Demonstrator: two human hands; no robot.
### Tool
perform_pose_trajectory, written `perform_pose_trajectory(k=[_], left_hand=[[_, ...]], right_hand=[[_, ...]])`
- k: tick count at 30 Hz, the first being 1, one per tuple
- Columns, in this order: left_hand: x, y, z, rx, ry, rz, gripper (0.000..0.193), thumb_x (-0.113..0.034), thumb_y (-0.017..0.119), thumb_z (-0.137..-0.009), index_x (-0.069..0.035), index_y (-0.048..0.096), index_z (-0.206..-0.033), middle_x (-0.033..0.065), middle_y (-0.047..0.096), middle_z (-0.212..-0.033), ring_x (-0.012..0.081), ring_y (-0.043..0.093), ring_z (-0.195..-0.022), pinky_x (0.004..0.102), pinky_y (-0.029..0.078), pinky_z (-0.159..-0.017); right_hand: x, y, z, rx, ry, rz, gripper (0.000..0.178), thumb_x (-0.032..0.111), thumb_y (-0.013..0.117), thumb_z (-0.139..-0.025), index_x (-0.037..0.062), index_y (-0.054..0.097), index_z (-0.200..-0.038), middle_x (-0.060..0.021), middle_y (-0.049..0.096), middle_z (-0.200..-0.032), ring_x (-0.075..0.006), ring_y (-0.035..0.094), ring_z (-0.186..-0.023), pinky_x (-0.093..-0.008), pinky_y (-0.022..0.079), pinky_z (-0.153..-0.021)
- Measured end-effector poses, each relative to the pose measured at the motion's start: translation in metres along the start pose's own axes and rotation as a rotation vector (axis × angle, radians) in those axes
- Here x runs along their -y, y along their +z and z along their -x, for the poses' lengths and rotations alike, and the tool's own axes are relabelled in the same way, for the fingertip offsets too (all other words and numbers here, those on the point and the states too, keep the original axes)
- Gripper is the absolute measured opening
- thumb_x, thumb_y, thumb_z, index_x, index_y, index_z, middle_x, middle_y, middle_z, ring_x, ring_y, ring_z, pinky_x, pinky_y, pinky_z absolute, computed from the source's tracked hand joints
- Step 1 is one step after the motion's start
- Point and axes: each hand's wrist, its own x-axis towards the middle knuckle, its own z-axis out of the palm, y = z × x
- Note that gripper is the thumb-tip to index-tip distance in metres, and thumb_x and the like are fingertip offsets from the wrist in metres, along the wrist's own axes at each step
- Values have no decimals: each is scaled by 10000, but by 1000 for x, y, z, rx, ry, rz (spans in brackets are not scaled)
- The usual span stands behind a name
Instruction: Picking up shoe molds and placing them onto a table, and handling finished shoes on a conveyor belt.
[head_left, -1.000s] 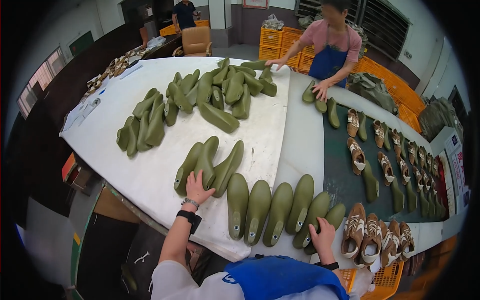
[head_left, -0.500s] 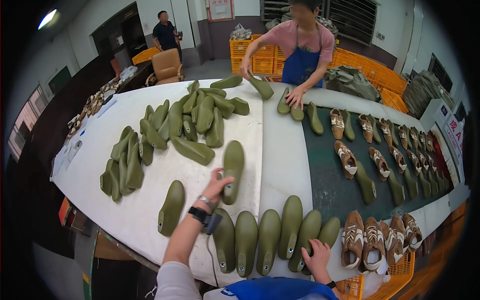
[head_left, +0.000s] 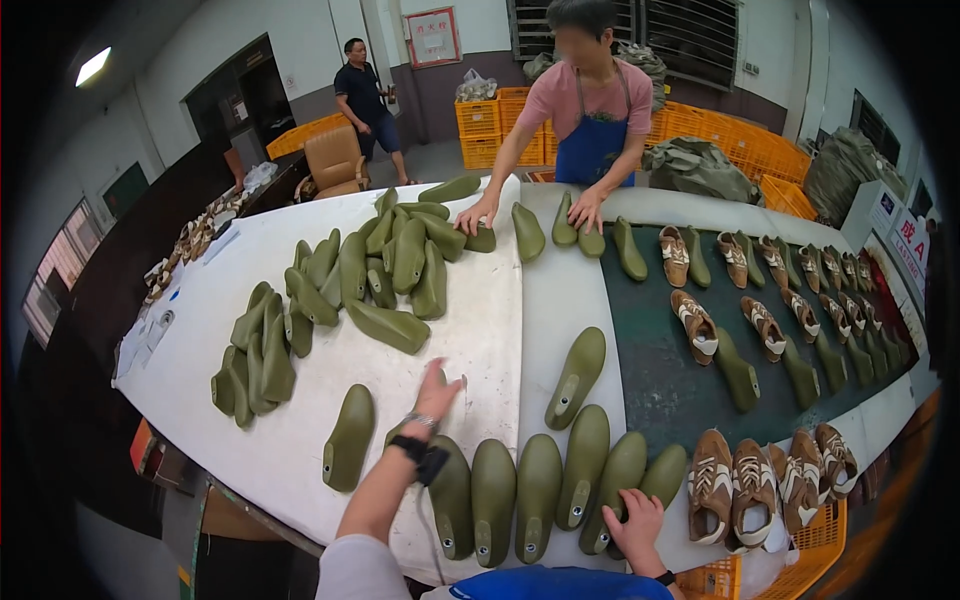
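My left hand (head_left: pixel 437 393) is over the white sheet with its fingers apart and nothing in it. To its right, a green shoe last (head_left: pixel 577 378) lies apart from the hand on the pale tabletop. My right hand (head_left: pixel 637 522) grips the heel end of another green shoe last (head_left: pixel 618 475) in the near row, thumb on top and fingers along its side. Several lasts stand side by side in that row, such as the one (head_left: pixel 493 490) by my left forearm. A lone last (head_left: pixel 350 435) lies left of my left wrist.
A heap of green lasts (head_left: pixel 352 265) covers the far left of the sheet. Opposite, a co-worker's hands (head_left: pixel 587 208) touch lasts. Brown sneakers and lasts line a dark green belt (head_left: pixel 660 385) on the right. More sneakers (head_left: pixel 755 480) stand near an orange crate (head_left: pixel 820 548).
My left hand has let go of a shoe last, which now lies further right. The co-worker has set down a last and moved one hand to the heap. My right hand stays on its last.
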Motion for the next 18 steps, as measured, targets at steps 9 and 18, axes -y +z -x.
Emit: perform_pose_trajectory(k=[9,18], left_hand=[[61,-99,100,297,-276,-273,945,-446,764,-597,-16,328,-1317,258,488,-1206,309,505,-1117,364,417,-931],[-9,-25,46,-22,243,-952,809,-318,768,-561,-195,408,-1275,171,495,-1070,342,486,-999,460,426,-824]], right_hand=[[5,-11,-4,7,19,7,388,362,685,-688,77,618,-943,-88,586,-955,-247,571,-844,-420,358,-896],[3,-12,-6,19,1,-24,386,363,680,-697,72,623,-944,-97,580,-958,-256,574,-834,-419,359,-896]])
